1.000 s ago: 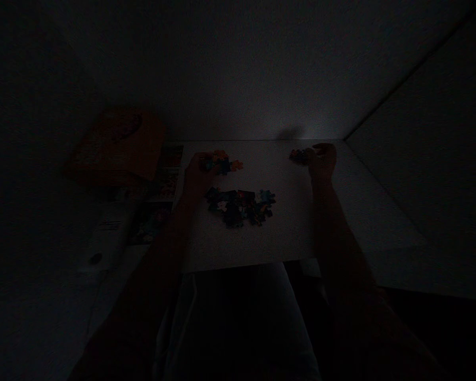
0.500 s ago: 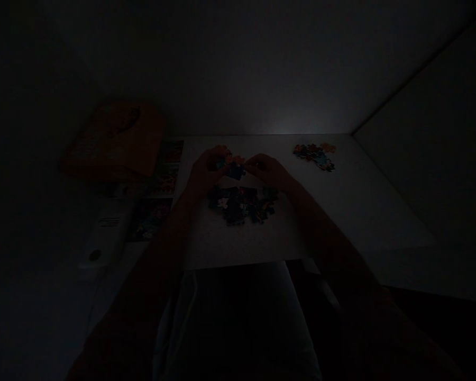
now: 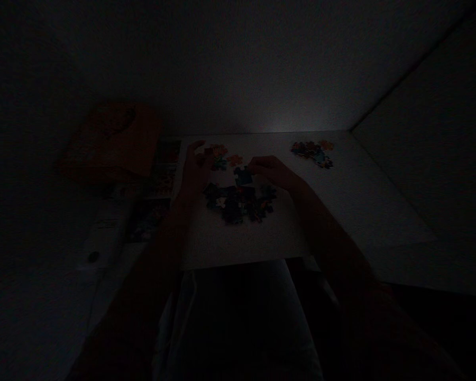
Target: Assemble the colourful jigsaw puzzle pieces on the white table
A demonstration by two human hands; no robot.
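The picture is very dark. My right hand (image 3: 272, 170) is closed, its fingertips pinching the edge of a dark blue puzzle piece (image 3: 244, 176) just above the table's middle. To the left, my left hand (image 3: 197, 165) has its fingers apart and holds nothing I can see. It is beside a small group of orange and teal puzzle pieces (image 3: 219, 153). Between the hands lies an orange puzzle piece (image 3: 234, 159). Nearer to me, a pile of dark puzzle pieces (image 3: 238, 206) spreads over the white table (image 3: 241, 246).
Another cluster of puzzle pieces (image 3: 312, 153) lies at the back right. An orange bag (image 3: 111, 140) stands at the left, near printed picture sheets (image 3: 148, 218) and a pale box-like object (image 3: 103, 233). A wall (image 3: 254, 79) rises behind the table.
My left hand has drawn left and opened away from the pieces. My right hand stays near the dark blue piece, which now sits slightly right, apart from the orange piece.
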